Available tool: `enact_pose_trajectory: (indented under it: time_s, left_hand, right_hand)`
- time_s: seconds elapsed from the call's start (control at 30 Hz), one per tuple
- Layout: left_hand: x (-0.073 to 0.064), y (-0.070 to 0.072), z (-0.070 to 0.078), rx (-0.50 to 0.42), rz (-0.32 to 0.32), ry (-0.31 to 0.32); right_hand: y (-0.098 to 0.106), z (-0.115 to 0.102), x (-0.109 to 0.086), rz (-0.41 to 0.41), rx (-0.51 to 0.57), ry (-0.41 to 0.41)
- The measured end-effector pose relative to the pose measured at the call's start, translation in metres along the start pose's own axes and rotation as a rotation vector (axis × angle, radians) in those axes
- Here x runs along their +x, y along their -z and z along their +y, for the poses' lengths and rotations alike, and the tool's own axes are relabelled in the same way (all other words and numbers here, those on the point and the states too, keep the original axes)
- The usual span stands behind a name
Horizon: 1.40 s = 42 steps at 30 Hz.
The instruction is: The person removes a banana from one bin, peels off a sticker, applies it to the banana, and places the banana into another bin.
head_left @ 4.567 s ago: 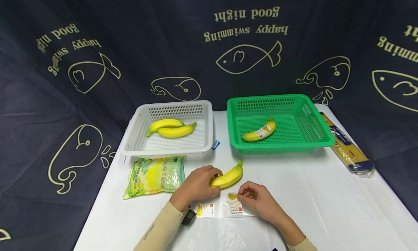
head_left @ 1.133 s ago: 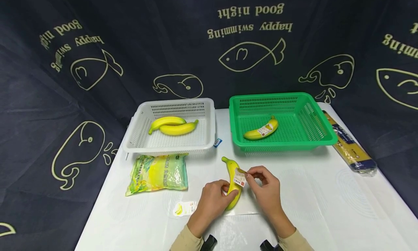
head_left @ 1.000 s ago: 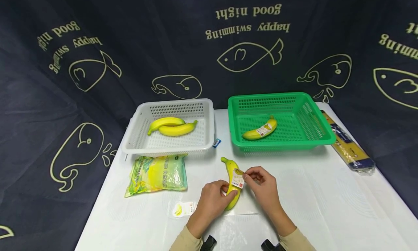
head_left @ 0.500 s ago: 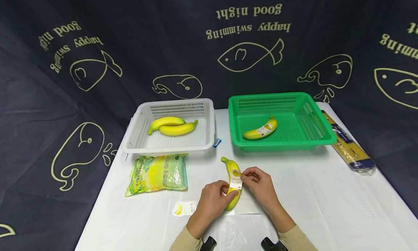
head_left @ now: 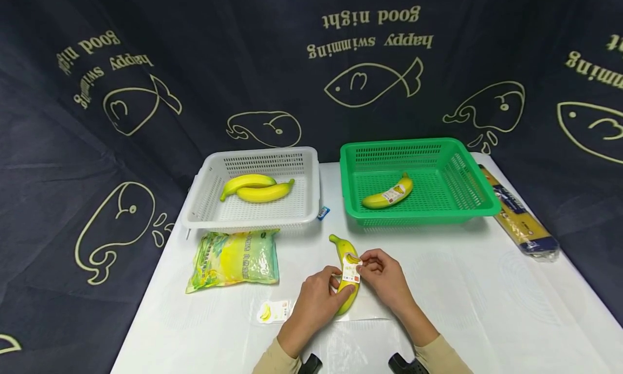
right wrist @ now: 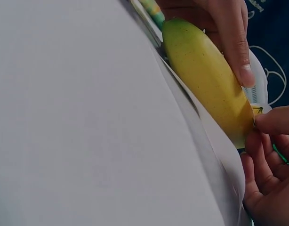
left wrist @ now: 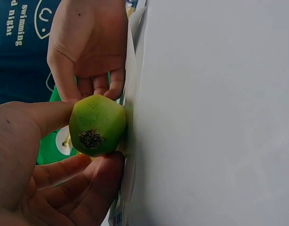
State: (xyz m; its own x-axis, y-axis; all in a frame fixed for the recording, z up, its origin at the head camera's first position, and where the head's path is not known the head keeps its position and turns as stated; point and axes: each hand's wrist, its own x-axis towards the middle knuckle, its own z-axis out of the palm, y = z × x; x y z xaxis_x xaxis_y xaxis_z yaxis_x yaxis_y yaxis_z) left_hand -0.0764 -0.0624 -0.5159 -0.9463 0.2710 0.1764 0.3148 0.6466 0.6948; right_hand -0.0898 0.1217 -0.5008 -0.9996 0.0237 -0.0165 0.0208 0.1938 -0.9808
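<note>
A yellow banana (head_left: 343,246) stands out in front of me with its green stem pointing away. My left hand (head_left: 315,299) grips its near half, thumb on one side and fingers on the other. A white sticker (head_left: 351,269) with a banana picture lies along the banana's upper face. My right hand (head_left: 386,281) pinches the sticker's right edge between thumb and forefinger. In the left wrist view the banana's blunt green tip (left wrist: 98,123) faces the camera, between thumb and fingers. The right wrist view shows the banana (right wrist: 205,80) side-on, fingertips at the sticker's edge.
Behind stand a white basket (head_left: 248,225) with two bananas (head_left: 265,193) and a green basket (head_left: 438,214) with one stickered banana (head_left: 377,202). A green-yellow bag (head_left: 236,259) lies left. Another sticker (head_left: 274,312) lies by my left wrist. A yellow-blue package (head_left: 523,220) lies far right.
The right hand has brought the sticker from its backing sheet onto the banana, which the left hand has turned and drawn nearer. In the last second the sticker has come down flatter.
</note>
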Motion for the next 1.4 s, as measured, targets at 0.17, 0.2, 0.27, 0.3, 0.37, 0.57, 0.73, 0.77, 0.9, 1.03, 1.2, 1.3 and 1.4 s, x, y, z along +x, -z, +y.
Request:
enact_pose_trajectory:
  time_s: [0.17, 0.2, 0.27, 0.3, 0.37, 0.57, 0.73, 0.77, 0.9, 1.03, 1.2, 1.3, 1.4]
  left_hand:
    - [0.001, 0.001, 0.001, 0.003, -0.009, 0.014]
    - [0.001, 0.001, 0.001, 0.005, -0.011, 0.017]
    - [0.001, 0.001, 0.002, 0.006, -0.010, 0.019]
    - [0.001, 0.002, 0.002, 0.007, -0.010, 0.019]
    - [0.001, 0.002, 0.002, 0.009, -0.009, 0.020]
    - [0.001, 0.002, 0.001, 0.028, -0.028, -0.036]
    - [0.000, 0.004, 0.000, 0.072, -0.030, -0.142]
    - [0.000, 0.004, 0.000, 0.082, -0.030, -0.154]
    - [0.001, 0.005, -0.002, 0.129, -0.044, -0.189]
    - [0.004, 0.005, -0.003, 0.133, -0.078, -0.168]
    - [0.005, 0.006, -0.003, 0.095, -0.120, -0.108]
    - [0.006, 0.007, -0.003, 0.097, -0.135, -0.105]
    - [0.006, 0.008, -0.002, 0.121, -0.149, -0.110]
  right_hand:
    - [-0.001, 0.021, 0.007, 0.018, -0.065, 0.052]
    - [-0.001, 0.023, 0.007, 0.022, -0.086, 0.068]
    - [-0.001, 0.023, 0.007, 0.026, -0.126, 0.092]
    - [-0.001, 0.023, 0.007, 0.027, -0.134, 0.104]
    - [-0.001, 0.022, 0.006, 0.026, -0.139, 0.114]
    - [0.000, 0.021, 0.004, 0.015, -0.173, 0.117]
    - [0.000, 0.023, 0.003, 0.015, -0.205, 0.141]
    - [0.000, 0.023, 0.003, 0.015, -0.215, 0.153]
    - [-0.001, 0.025, 0.002, 0.026, -0.280, 0.226]
    - [-0.001, 0.026, 0.001, 0.034, -0.361, 0.301]
    - [0.001, 0.026, -0.002, -0.018, -0.433, 0.325]
    - [0.003, 0.027, -0.003, -0.073, -0.460, 0.319]
    - [0.003, 0.028, -0.004, -0.126, -0.494, 0.319]
